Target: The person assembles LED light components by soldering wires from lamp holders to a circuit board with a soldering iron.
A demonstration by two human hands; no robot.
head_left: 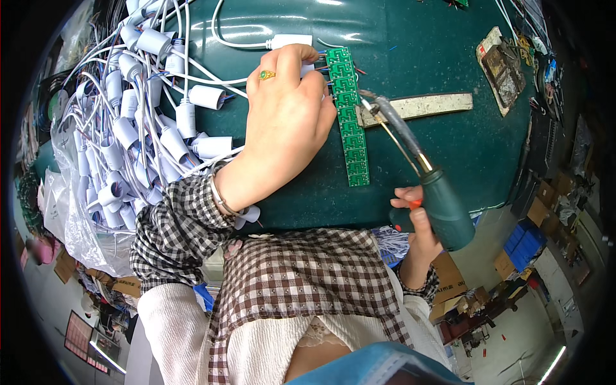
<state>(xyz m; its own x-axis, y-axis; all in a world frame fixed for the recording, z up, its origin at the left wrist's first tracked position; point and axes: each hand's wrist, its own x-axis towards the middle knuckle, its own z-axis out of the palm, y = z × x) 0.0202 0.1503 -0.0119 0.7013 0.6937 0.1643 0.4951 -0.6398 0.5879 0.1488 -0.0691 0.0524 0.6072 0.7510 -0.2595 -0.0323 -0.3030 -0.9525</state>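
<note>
The left hand [285,112] presses a white cable piece against the green circuit-board strip [350,115]; the right hand [417,221] grips a soldering iron [430,186].

1. A heap of white cylindrical housings with white cables [138,122] covers the left side of the dark green desk [449,147].
2. A clear plastic bag [74,218] hangs over the desk's left edge beneath that heap.
3. A worn, crusted sponge holder [499,69] lies near the desk's right edge.
4. Cardboard boxes [449,279] and blue bins [523,240] stand on the floor, lower right.
</note>
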